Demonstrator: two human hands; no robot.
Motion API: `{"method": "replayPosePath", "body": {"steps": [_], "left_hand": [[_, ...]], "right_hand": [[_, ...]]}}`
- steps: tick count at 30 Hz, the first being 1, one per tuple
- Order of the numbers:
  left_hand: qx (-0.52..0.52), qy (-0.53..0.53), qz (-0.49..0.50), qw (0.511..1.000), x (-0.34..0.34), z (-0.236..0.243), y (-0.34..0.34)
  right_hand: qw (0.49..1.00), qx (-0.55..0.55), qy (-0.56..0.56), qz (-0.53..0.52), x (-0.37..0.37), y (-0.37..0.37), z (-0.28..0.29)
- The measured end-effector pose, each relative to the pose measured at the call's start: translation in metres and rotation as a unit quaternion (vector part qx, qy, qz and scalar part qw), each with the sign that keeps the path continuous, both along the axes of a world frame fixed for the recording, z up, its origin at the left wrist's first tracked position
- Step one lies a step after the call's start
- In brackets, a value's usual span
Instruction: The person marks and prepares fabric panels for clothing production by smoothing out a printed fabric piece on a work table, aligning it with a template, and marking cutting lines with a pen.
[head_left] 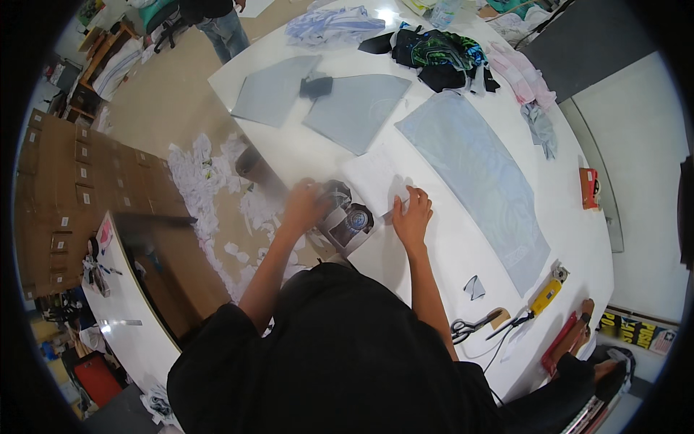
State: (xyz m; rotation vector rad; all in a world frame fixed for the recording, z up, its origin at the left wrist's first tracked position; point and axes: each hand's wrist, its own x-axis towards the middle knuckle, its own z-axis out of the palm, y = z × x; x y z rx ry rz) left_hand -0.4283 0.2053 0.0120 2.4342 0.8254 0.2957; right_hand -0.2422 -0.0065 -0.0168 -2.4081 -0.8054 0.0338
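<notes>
My left hand [307,202] has its fingers curled at the upper left of a dark tool [349,220] with a round blue-and-silver disc, apparently an electric cutter, near the table's edge. My right hand [412,213] rests with fingers apart on the right edge of a white sheet [369,173]. Whether that sheet is paper or fabric I cannot tell. Pale grey-blue cut pieces lie beyond it [354,108], with a long panel [473,188] to the right.
Folded clothes [441,58] line the table's back. Scissors [466,329] and a yellow tool [546,296] lie at right, near another person's hand [585,307]. Cardboard boxes [101,173] and white scraps [206,181] are left. A person [220,32] stands behind.
</notes>
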Motion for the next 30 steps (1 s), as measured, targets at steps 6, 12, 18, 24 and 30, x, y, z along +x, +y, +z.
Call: {"method": "replayPosePath", "body": {"steps": [6, 12, 18, 24, 30], "left_hand": [[0.003, 0.018, 0.015, 1.000, -0.018, -0.005, 0.002], [0.095, -0.003, -0.083, 0.992, 0.004, -0.023, -0.012], [0.135, 0.014, -0.160, 0.978, 0.004, -0.056, -0.006], [0.149, 0.060, -0.162, 0.974, 0.021, -0.034, -0.013], [0.139, -0.006, -0.134, 0.981, 0.040, -0.021, -0.039]], "right_hand": [[0.998, -0.054, -0.043, -0.010, 0.014, 0.001, -0.004], [0.994, -0.043, -0.077, -0.068, 0.021, -0.008, -0.024], [0.987, -0.029, -0.041, -0.150, -0.001, -0.095, -0.005], [0.916, -0.016, -0.080, -0.393, -0.044, -0.251, -0.010], [0.799, -0.161, -0.081, -0.573, -0.042, -0.389, -0.002]]}}
